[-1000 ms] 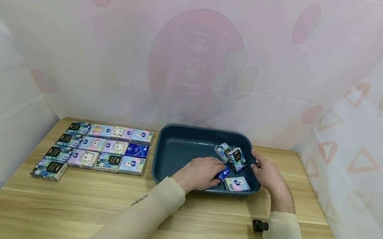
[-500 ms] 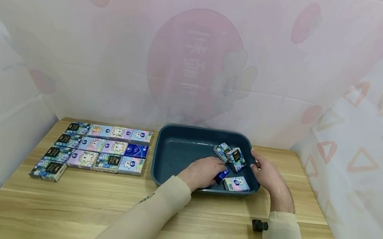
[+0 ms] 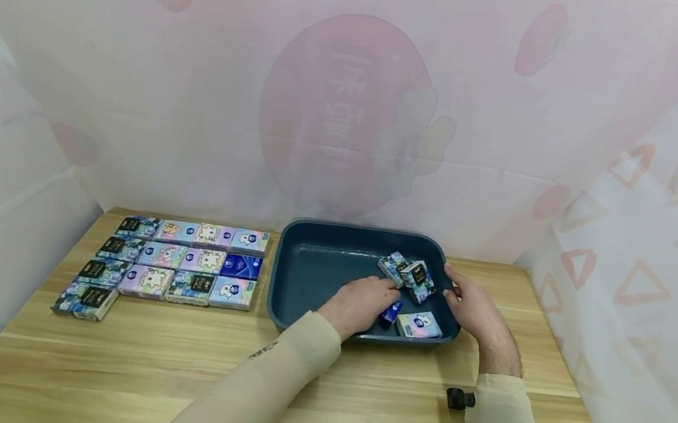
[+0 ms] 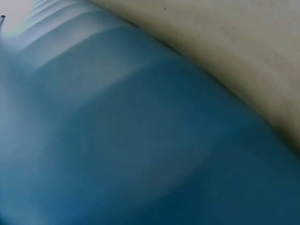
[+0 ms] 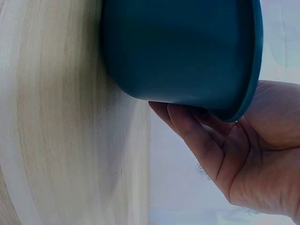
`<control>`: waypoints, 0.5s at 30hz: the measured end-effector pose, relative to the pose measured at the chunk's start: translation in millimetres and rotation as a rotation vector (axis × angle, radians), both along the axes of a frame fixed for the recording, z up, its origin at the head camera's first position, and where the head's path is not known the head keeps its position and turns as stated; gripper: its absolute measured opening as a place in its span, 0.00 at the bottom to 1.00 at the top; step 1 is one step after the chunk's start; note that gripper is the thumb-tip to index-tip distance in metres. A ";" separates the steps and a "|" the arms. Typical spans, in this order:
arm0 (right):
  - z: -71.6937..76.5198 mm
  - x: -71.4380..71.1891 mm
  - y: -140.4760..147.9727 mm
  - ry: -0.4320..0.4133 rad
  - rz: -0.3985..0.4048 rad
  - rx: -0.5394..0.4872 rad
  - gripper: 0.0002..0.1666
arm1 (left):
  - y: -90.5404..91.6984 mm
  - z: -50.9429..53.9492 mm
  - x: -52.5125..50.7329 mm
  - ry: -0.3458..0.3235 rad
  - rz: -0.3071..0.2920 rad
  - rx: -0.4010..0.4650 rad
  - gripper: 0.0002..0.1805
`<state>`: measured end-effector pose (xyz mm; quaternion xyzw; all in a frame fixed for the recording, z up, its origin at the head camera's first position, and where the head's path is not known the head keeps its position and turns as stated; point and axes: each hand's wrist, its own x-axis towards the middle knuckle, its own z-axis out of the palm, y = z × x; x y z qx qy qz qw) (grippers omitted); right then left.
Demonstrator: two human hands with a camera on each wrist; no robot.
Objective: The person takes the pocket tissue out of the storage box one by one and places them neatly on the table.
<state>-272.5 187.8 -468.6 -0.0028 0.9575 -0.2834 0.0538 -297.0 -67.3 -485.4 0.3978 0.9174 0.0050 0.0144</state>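
Observation:
In the head view my left hand (image 3: 361, 304) reaches into a dark teal tray (image 3: 311, 266). Its curled fingers hold a dark blue tissue pack (image 3: 390, 313) by its left part; the fingertips are partly hidden. My right hand (image 3: 474, 306) grips the tray's right rim. The right wrist view shows that hand (image 5: 229, 150) with its fingers under the rim, against the outer wall. Two floral tissue packs (image 3: 418, 282) lean together at the tray's right, and a pastel tissue pack (image 3: 419, 324) lies below them. Only the tray's blurred wall (image 4: 131, 122) fills most of the left wrist view.
Left of the tray, several tissue packs (image 3: 200, 260) lie in rows on the wooden table (image 3: 350, 403), with one floral pack (image 3: 86, 300) in front. A small black object (image 3: 459, 399) appears beside the right sleeve. Printed cloth walls (image 3: 210, 148) stand behind and at both sides.
My left hand has shifted slightly to the right, and the blue tissue pack beneath its fingers has tilted and moved a little. The right hand keeps its place on the rim.

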 end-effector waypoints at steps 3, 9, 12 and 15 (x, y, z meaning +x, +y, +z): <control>-0.2 -0.3 -0.1 0.001 -0.001 0.000 0.38 | -4.9 3.4 1.5 -0.014 0.010 -0.004 0.21; -0.2 -0.4 -0.4 -0.013 -0.009 -0.005 0.38 | -19.0 6.0 2.2 -0.034 0.029 0.001 0.28; -0.2 -0.9 -0.4 -0.019 -0.009 -0.009 0.38 | -27.9 8.5 2.3 -0.037 0.037 0.006 0.29; -0.2 -1.1 -0.8 -0.017 -0.005 -0.011 0.38 | -37.8 12.6 2.5 -0.049 0.050 0.014 0.30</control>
